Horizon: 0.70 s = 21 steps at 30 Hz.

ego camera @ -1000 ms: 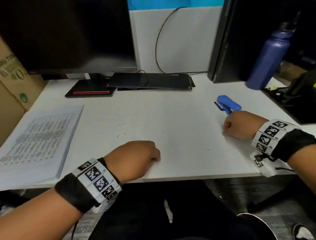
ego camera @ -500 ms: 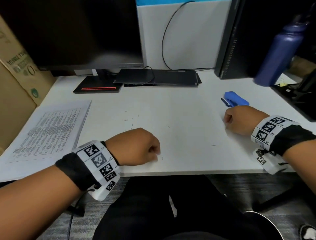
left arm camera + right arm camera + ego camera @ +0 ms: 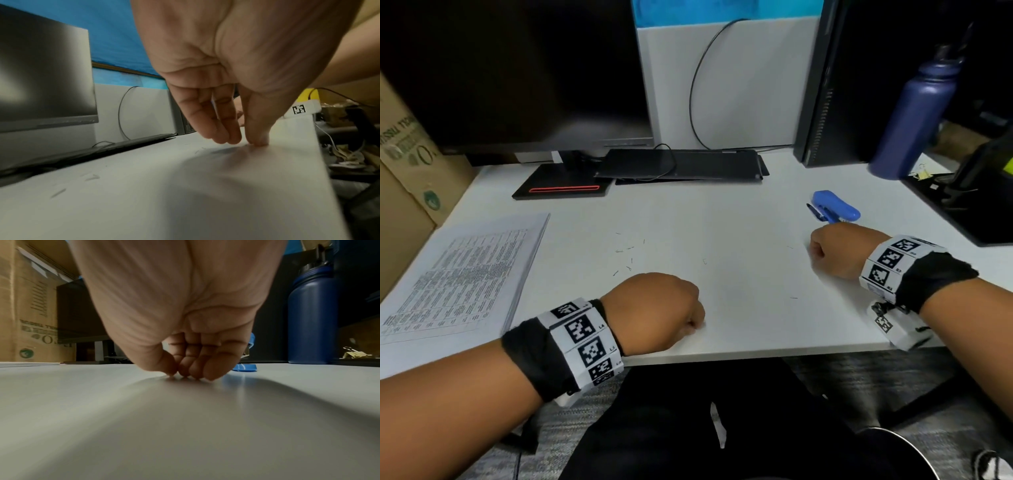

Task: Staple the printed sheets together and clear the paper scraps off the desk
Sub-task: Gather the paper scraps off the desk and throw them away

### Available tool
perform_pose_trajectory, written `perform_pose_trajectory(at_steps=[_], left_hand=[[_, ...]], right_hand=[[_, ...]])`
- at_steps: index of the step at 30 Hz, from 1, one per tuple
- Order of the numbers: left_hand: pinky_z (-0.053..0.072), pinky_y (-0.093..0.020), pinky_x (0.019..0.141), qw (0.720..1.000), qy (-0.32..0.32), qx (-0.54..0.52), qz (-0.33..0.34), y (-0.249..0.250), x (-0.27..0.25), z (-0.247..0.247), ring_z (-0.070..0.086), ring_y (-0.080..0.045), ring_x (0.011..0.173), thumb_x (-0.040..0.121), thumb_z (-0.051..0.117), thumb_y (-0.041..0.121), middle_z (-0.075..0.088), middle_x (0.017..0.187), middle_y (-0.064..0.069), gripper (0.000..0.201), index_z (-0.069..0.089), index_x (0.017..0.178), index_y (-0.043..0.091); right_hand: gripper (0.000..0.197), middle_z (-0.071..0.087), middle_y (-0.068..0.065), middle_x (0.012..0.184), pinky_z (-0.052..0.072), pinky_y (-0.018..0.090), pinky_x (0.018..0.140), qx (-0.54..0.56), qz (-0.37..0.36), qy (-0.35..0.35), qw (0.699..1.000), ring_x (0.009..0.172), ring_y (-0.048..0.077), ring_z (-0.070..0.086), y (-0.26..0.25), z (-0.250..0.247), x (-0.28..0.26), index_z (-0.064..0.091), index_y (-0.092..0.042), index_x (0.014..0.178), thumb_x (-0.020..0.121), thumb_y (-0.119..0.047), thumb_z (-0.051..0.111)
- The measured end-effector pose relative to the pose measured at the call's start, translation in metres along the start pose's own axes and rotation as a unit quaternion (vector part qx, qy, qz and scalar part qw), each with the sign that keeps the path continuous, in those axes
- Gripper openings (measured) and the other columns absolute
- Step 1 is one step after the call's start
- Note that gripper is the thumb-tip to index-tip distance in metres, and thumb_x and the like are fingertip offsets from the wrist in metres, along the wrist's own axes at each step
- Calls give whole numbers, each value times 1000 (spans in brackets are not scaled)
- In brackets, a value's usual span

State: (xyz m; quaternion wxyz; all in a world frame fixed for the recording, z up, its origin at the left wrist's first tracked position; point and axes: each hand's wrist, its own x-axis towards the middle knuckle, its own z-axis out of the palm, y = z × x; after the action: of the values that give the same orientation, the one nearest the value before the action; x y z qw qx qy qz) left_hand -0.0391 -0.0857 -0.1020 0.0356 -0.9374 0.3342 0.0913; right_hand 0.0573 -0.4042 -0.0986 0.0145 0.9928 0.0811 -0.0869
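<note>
The printed sheets [image 3: 465,274] lie in a stack at the desk's left side. A blue stapler [image 3: 835,207] sits at the right, just beyond my right hand [image 3: 822,253]. Small thin scraps [image 3: 628,253] are scattered mid-desk, ahead of my left hand [image 3: 693,325]. Both hands rest on the white desk [image 3: 739,222] as fists and hold nothing. In the left wrist view the left hand's fingertips [image 3: 232,138] touch the desk. In the right wrist view the right hand [image 3: 189,371] has its curled fingertips on the surface, and the stapler [image 3: 245,367] shows behind it.
A dark monitor [image 3: 517,68] and a flat black device [image 3: 681,164] stand at the back. A blue bottle [image 3: 914,113] and a black tray [image 3: 969,205] are at the right. A cardboard box [image 3: 407,154] stands at the left. The desk's front edge runs just under my left wrist.
The head view has shifted a little, so everything sits further right in the frame. Both fists stay in about the same spots on the desk.
</note>
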Motion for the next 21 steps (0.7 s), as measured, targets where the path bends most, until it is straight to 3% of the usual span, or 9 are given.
perform_pose_trajectory(at_steps=[2, 4, 6, 8, 10, 11, 15, 17, 21], left_hand=[[53, -33, 72, 999, 16, 40, 29, -1, 2, 1, 64, -19, 96, 102, 50, 34, 63, 106, 8, 23, 72, 109, 31], [55, -38, 72, 997, 23, 57, 45, -1, 2, 1, 63, -21, 94, 102, 48, 31, 62, 103, 7, 21, 69, 106, 29], [53, -38, 73, 996, 14, 65, 58, 0, 3, 2, 60, -20, 94, 103, 45, 30, 62, 104, 7, 21, 65, 108, 26], [48, -34, 69, 996, 10, 66, 60, -1, 7, 2, 57, -19, 90, 104, 43, 29, 59, 101, 7, 18, 60, 103, 24], [44, -32, 64, 999, 10, 43, 30, -7, 9, -3, 53, -16, 79, 103, 42, 30, 53, 89, 10, 17, 52, 90, 25], [46, -33, 64, 1000, 10, 9, 2, -13, 9, -6, 52, -15, 74, 102, 43, 30, 52, 85, 11, 19, 50, 85, 25], [53, -34, 71, 978, 50, -162, -122, -49, 1, -21, 58, -11, 72, 94, 58, 23, 63, 82, 9, 14, 57, 80, 27], [58, -30, 70, 934, 84, -293, -184, -61, -3, -24, 65, -13, 73, 93, 64, 13, 72, 85, 2, 10, 65, 84, 17], [56, -23, 57, 767, 140, -574, -249, -69, -6, -23, 62, -15, 64, 96, 59, -6, 69, 75, -8, 15, 66, 94, 7]], right_hand=[[10, 62, 0, 81, 37, 22, 52, 7, -9, 25, 1000, 62, 14, 55, 2, 4, 2, 54, -16, 81, 91, -20, 52], [10, 46, 9, 75, 27, 20, 45, 70, -24, 68, 995, 51, 30, 34, 3, 4, 4, 42, -6, 81, 87, -9, 49], [13, 27, 14, 80, 21, 23, 42, 136, -19, 142, 980, 63, 39, 18, 2, 0, 6, 33, -4, 82, 77, -1, 45], [14, 40, 8, 80, 34, 30, 51, 113, -25, 118, 986, 61, 33, 33, 6, 2, 10, 39, -12, 79, 79, 0, 46], [8, 62, 6, 95, 52, 38, 73, 33, 7, 39, 999, 82, 29, 60, 7, 2, 14, 53, -17, 86, 92, -12, 48], [10, 65, 8, 100, 53, 39, 79, 4, 9, 19, 1000, 90, 28, 63, 7, 3, 13, 57, -16, 91, 94, -18, 48], [7, 66, -7, 89, 50, 26, 66, 47, 19, 3, 999, 80, 13, 62, 5, 2, 7, 64, -25, 86, 88, -28, 57], [6, 65, -10, 86, 50, 25, 66, 64, 17, -3, 998, 77, 10, 62, 6, 2, 6, 63, -29, 82, 87, -28, 60], [11, 64, -11, 85, 51, 25, 68, 80, 6, -14, 997, 77, 9, 62, 6, 2, 8, 62, -31, 79, 86, -24, 58]])
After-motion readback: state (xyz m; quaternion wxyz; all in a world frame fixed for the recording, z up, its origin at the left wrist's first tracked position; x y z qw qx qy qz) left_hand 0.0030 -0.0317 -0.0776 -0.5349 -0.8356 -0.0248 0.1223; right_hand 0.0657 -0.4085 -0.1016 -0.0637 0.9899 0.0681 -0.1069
